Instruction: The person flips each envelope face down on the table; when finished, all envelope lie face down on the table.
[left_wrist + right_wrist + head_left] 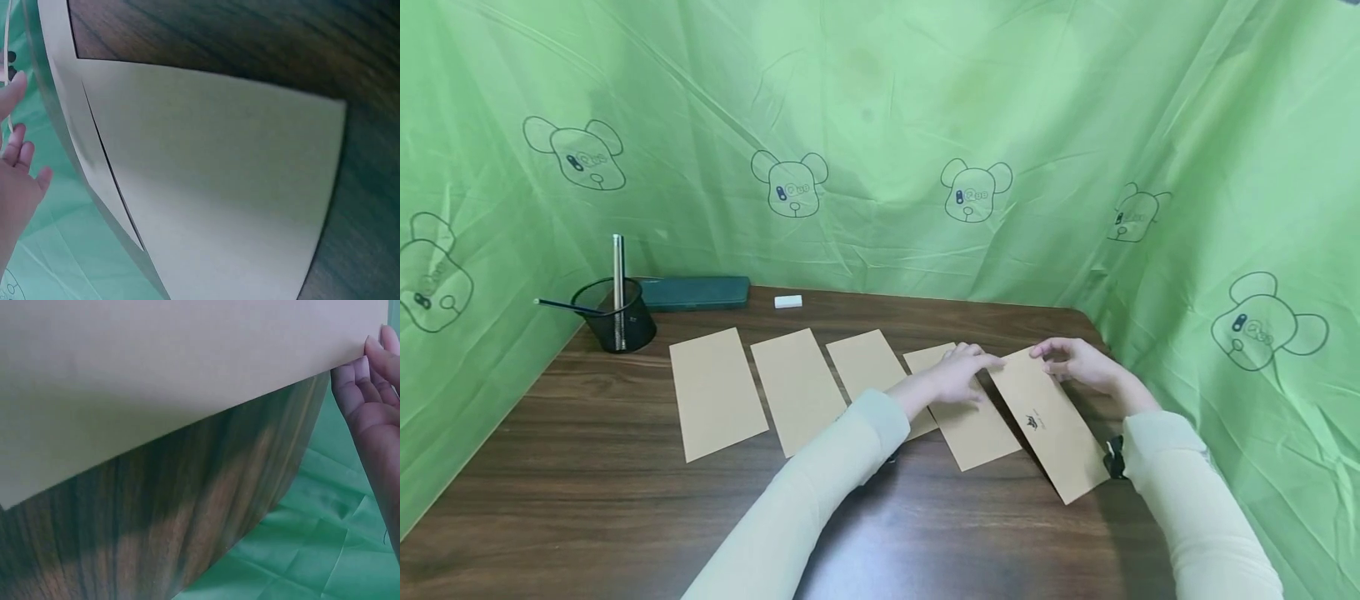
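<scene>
My right hand [1081, 365] pinches the far right corner of a thin brown kraft-paper rectangle [1047, 417] with a small dark print. That piece is tilted, its left edge raised off the table. In the right wrist view, thumb and fingers of the right hand [378, 403] hold its corner. My left hand [957, 374] hovers over a plain brown rectangle [977, 437], fingers stretched towards the printed piece's far left corner; whether a fingertip touches it is unclear. Three more plain rectangles lie in a row to the left, among them one at the far left [715, 396].
A black mesh pen cup [628, 329] with pencil-like sticks stands at the back left. Behind it lie a dark green case [696, 292] and a white eraser-like block [787, 302]. Green curtains [880, 125] enclose the dark wooden table [587, 500].
</scene>
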`<state>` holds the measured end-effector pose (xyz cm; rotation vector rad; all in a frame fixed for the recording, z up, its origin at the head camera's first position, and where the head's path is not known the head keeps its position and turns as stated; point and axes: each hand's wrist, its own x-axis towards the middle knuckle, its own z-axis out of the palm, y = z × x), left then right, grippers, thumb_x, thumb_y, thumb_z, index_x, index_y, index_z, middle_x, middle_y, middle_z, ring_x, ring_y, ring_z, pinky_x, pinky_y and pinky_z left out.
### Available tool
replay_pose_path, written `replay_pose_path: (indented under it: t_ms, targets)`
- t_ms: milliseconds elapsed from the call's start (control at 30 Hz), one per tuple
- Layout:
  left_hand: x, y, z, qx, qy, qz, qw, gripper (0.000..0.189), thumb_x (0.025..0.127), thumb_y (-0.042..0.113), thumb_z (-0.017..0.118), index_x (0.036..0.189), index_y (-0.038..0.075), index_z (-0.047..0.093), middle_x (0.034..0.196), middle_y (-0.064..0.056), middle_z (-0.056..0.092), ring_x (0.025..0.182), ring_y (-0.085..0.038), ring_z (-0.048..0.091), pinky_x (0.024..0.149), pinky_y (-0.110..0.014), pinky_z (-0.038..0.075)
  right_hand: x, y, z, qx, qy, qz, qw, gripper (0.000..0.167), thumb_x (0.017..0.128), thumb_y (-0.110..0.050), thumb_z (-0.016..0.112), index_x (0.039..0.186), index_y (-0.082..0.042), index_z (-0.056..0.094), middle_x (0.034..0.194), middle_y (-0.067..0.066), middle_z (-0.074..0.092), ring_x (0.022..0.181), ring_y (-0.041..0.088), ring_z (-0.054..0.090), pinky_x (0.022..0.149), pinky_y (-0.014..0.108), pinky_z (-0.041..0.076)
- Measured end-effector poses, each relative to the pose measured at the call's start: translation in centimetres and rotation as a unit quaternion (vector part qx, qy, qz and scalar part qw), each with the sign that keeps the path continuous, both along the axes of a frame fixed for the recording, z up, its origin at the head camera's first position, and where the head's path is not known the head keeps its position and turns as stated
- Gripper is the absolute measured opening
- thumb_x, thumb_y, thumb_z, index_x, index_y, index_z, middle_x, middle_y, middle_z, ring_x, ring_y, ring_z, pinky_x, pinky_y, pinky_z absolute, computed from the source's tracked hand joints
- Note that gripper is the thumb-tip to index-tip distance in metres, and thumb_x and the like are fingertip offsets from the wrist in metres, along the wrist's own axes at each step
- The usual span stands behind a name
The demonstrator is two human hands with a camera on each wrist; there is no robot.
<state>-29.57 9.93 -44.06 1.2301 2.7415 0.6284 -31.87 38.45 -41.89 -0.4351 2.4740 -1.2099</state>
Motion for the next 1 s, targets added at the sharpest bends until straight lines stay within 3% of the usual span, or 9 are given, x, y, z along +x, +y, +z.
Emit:
replay_pose_path:
  t_ms: [167,300,567,767,1000]
  targets:
    - [-0.2,0.1,0.2,0.005,0.022,0.005,0.9997,0.051,0.083,0.024,0.071,0.132,0.027,0.054,0.125,0.004,0.053,0.115,-0.013,0.042,0.096,-0.029,0.033,0.4,-0.2,-0.4,-0.009,-0.006,0.016,0.9998,0.033,0.088,-0.001,0.061,0.12,0.003,0.054,0.112,0.021,0.058,0.087,0.012,0.059,0.07,0.033,0.054]
    - [-0.4,0.0,0.2,0.015,0.039,0.008,0.9991,0.036,0.087,0.028,0.067,0.123,0.028,0.061,0.113,0.009,0.057,0.106,-0.009,0.044,0.09,-0.025,0.034,0.7,-0.3,-0.8,-0.021,-0.014,0.031,0.9992,0.04,0.087,-0.002,0.063,0.125,0.003,0.052,0.119,0.019,0.056,0.095,0.012,0.059,0.075,0.03,0.054]
    - [-0.5,-0.2,0.7,0.025,0.048,0.019,0.9984,0.026,0.089,0.033,0.064,0.115,0.028,0.066,0.105,0.011,0.059,0.101,-0.007,0.046,0.087,-0.024,0.035,1.2,-0.4,-1.1,-0.017,-0.021,0.07,0.9972,0.057,0.084,-0.008,0.07,0.134,0.001,0.046,0.137,0.024,0.044,0.111,0.019,0.056,0.084,0.026,0.052]
    - [-0.6,-0.4,0.9,0.023,0.055,0.025,0.9979,0.023,0.09,0.034,0.062,0.111,0.026,0.068,0.101,0.012,0.061,0.1,-0.007,0.047,0.085,-0.027,0.037,2.2,-0.6,0.0,0.019,-0.021,0.101,0.9945,0.063,0.085,-0.012,0.07,0.138,0.003,0.04,0.14,0.026,0.042,0.116,0.043,0.051,0.085,0.024,0.05]
    - [-0.8,-0.5,1.1,0.027,0.06,0.03,0.9974,0.019,0.09,0.031,0.063,0.107,0.025,0.069,0.1,0.011,0.064,0.1,-0.009,0.05,0.085,-0.03,0.039,4.3,-1.9,2.0,0.049,-0.037,0.129,0.9898,0.067,0.085,-0.02,0.07,0.14,0.0,0.037,0.141,0.026,0.041,0.12,0.045,0.047,0.085,0.026,0.05]
